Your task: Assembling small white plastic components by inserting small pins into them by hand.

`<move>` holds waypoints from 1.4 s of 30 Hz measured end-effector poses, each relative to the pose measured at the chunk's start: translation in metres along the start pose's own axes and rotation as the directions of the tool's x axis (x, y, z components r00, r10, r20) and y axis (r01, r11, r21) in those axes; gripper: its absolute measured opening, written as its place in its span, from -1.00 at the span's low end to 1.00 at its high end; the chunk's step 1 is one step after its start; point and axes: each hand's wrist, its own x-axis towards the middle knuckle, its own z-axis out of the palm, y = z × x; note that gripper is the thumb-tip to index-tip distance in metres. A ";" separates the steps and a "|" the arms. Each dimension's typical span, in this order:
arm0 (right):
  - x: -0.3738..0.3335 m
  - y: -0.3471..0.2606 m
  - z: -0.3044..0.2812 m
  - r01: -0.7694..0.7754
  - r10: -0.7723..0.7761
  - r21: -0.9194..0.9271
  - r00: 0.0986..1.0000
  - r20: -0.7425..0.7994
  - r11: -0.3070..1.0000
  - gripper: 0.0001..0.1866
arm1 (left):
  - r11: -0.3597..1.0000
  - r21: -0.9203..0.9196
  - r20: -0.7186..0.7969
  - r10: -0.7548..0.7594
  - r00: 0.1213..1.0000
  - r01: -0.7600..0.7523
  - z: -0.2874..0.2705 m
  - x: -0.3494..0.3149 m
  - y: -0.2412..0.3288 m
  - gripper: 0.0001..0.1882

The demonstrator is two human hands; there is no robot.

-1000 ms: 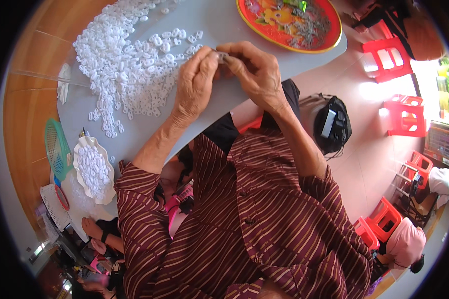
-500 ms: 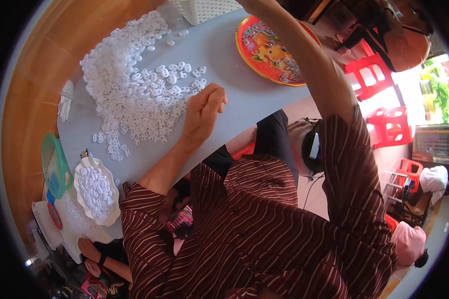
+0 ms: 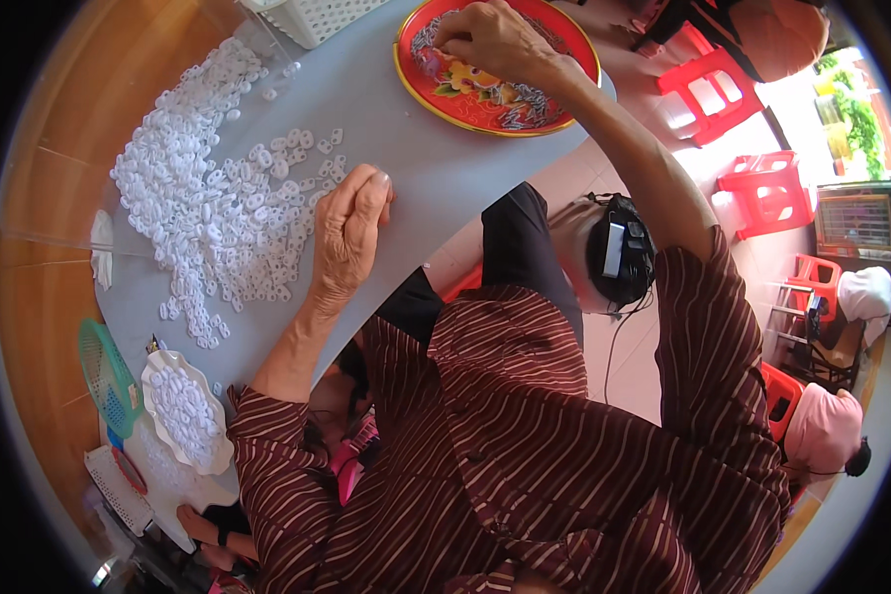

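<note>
A large heap of small white plastic pieces with holes (image 3: 193, 188) spreads over the grey table (image 3: 356, 109). At its right edge rests my left hand (image 3: 351, 228), closed with the fingers curled in; whatever it holds is hidden. My right hand (image 3: 495, 40) is over a round red tray (image 3: 465, 99) with a yellow rim and a flower pattern. Its fingers are bent down and drawn together at small grey metal pieces (image 3: 525, 107) lying in the tray. What they pinch, if anything, is too small to make out.
A white scalloped dish (image 3: 185, 411) of white pieces stands at the left, beside a green basket (image 3: 109, 376). A white perforated basket (image 3: 317, 15) is at the far edge. Another person's hand (image 3: 200, 525) shows lower left. Red stools (image 3: 713, 89) stand on the floor at right.
My right hand, cut off by the top edge before, now shows over the red tray with its fingers down. My left hand stays closed beside the heap. The whole view has shifted a little.
</note>
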 end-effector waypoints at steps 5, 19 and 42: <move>0.001 -0.011 0.000 0.090 -0.097 0.087 0.992 0.077 0.992 -0.87 | 1.000 0.010 -0.001 -0.002 1.000 0.002 0.001 -0.001 0.002 -0.67; 0.029 -0.006 0.012 0.277 -0.222 -0.153 0.927 0.301 0.948 -0.82 | 1.000 0.012 0.051 -0.020 0.998 0.019 0.002 0.000 0.006 -0.65; -0.069 -0.128 0.041 -0.177 0.188 0.624 0.981 0.049 0.761 -0.87 | 0.687 0.650 0.062 0.377 0.924 -0.324 -0.059 0.060 -0.021 -0.89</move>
